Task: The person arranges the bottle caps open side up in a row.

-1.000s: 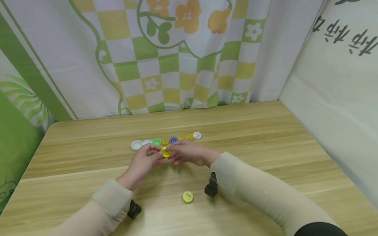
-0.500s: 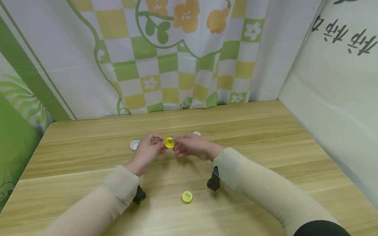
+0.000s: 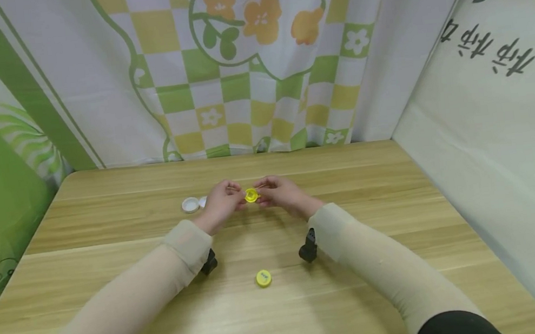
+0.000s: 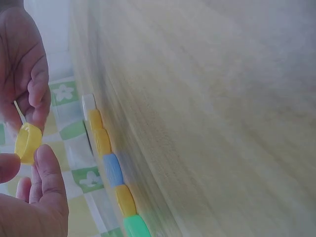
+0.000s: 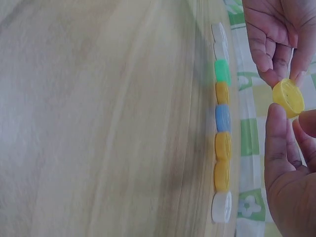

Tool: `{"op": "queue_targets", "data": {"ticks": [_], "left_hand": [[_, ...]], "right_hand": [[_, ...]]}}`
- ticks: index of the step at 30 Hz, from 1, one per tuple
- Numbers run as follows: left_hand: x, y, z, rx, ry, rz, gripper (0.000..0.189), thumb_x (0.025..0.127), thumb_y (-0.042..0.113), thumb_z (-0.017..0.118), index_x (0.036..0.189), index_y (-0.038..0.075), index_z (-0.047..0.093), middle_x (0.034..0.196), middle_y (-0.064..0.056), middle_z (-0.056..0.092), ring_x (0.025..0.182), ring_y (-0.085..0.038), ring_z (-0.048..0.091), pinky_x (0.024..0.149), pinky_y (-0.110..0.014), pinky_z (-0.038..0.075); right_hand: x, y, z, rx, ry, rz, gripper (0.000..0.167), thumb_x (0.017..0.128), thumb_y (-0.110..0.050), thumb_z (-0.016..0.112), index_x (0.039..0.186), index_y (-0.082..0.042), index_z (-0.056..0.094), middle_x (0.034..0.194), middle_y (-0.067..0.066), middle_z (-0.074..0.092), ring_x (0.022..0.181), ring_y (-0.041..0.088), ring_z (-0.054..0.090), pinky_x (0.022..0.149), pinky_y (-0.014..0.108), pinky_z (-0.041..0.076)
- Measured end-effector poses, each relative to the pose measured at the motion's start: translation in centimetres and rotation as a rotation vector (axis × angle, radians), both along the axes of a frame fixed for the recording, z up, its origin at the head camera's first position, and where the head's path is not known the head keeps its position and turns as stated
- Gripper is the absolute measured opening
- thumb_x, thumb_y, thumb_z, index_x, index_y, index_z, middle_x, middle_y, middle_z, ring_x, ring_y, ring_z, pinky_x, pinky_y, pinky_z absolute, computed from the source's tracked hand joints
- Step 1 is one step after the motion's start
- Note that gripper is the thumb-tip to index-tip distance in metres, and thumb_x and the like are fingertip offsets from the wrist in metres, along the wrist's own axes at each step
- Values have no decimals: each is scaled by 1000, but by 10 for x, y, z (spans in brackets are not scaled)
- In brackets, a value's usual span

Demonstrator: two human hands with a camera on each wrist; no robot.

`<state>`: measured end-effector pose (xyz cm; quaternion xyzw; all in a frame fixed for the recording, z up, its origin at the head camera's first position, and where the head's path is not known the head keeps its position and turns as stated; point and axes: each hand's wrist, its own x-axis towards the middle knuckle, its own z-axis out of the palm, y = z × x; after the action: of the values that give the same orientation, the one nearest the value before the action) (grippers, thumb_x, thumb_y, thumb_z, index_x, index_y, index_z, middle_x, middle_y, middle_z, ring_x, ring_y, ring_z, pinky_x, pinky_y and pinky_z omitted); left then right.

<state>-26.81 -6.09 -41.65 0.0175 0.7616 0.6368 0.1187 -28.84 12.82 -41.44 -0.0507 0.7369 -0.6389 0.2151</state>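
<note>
A yellow bottle cap (image 3: 251, 195) is held above the table, its hollow side toward the head camera. My left hand (image 3: 220, 207) pinches its left edge between thumb and fingers. From the other side my right hand (image 3: 284, 195) pinches the same cap (image 5: 288, 98). Beyond the hands a row of caps lies on the table, mostly hidden in the head view. The right wrist view shows white, green (image 5: 222, 72), orange, blue (image 5: 223, 118) and more orange caps, ending in a white cap (image 5: 221, 207). A second yellow cap (image 3: 263, 278) lies nearer me, between the forearms.
The wooden table (image 3: 129, 203) ends at a patterned curtain (image 3: 258, 81) at the back. A white printed sheet (image 3: 498, 126) borders the right side, and a green one (image 3: 0, 189) the left. Two white caps (image 3: 190, 205) show left of the hands.
Both hands have moved right and a little farther back with the yellow cap between them. The cap has turned, so its hollow now faces the head camera. The nearer yellow cap stays put.
</note>
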Motion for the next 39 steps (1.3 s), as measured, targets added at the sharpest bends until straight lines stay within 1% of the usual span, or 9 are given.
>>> {"op": "queue_targets", "data": {"ticks": [1, 7, 11, 15, 21, 24, 27, 32, 39], "left_hand": [[-1, 2, 0, 3, 1, 7, 32, 105, 5, 56, 131, -12, 49, 120, -25, 63, 113, -44, 63, 100, -48, 55], [-8, 10, 0, -21, 17, 40, 23, 103, 3, 57, 124, -8, 55, 116, -22, 64, 107, -41, 66, 98, -48, 56], [-9, 16, -1, -7, 7, 47, 26, 103, 3, 56, 127, -8, 55, 118, -22, 64, 107, -39, 65, 99, -48, 55], [-13, 22, -3, 27, -3, 38, 34, 102, 2, 55, 134, -9, 52, 124, -25, 62, 110, -39, 64, 100, -47, 55], [-18, 38, -4, 50, 0, 3, 34, 104, 4, 53, 134, -10, 52, 131, -26, 58, 114, -37, 61, 102, -48, 53], [-19, 46, -1, 66, -23, -15, 34, 107, 8, 51, 135, -9, 51, 133, -23, 56, 118, -35, 59, 104, -46, 52], [-21, 52, 2, 99, -59, -10, 36, 108, 12, 46, 137, -9, 50, 134, -22, 55, 121, -35, 58, 104, -44, 52], [-27, 59, 1, 122, -92, -7, 38, 110, 16, 39, 138, -8, 49, 135, -24, 54, 124, -36, 57, 104, -43, 51], [-31, 68, -2, 125, -106, -28, 39, 111, 18, 39, 139, -8, 48, 139, -26, 51, 126, -36, 55, 106, -44, 50]], "right_hand": [[0, 1, 1, 0, 4, 5, 30, 107, -2, 53, 135, 9, 54, 125, 21, 61, 100, 25, 66, 106, 52, 50], [-2, 8, 3, 11, 6, 7, 30, 106, -2, 53, 134, 9, 55, 126, 21, 62, 106, 28, 65, 106, 50, 50], [-4, 13, 2, -1, -3, -16, 34, 105, -1, 53, 138, 9, 52, 123, 22, 62, 105, 29, 65, 106, 50, 50], [-8, 20, -2, -3, 0, -38, 38, 105, -1, 52, 142, 8, 48, 119, 21, 63, 102, 28, 65, 104, 47, 52], [-14, 33, -8, 3, 8, -69, 39, 105, 0, 51, 143, 9, 47, 120, 21, 61, 102, 26, 64, 103, 44, 53], [-16, 40, -8, 15, 10, -92, 36, 106, -1, 51, 140, 10, 50, 120, 20, 62, 98, 22, 65, 101, 41, 54], [-18, 44, -8, 33, 10, -105, 33, 105, -1, 52, 136, 12, 52, 118, 19, 62, 93, 17, 65, 96, 36, 57], [-21, 50, -10, 36, 5, -117, 30, 104, 2, 52, 132, 14, 53, 114, 16, 62, 94, 19, 66, 92, 31, 58], [-24, 56, -17, 55, 8, -143, 29, 103, 2, 52, 130, 15, 53, 108, 12, 62, 93, 20, 64, 85, 25, 59]]}}
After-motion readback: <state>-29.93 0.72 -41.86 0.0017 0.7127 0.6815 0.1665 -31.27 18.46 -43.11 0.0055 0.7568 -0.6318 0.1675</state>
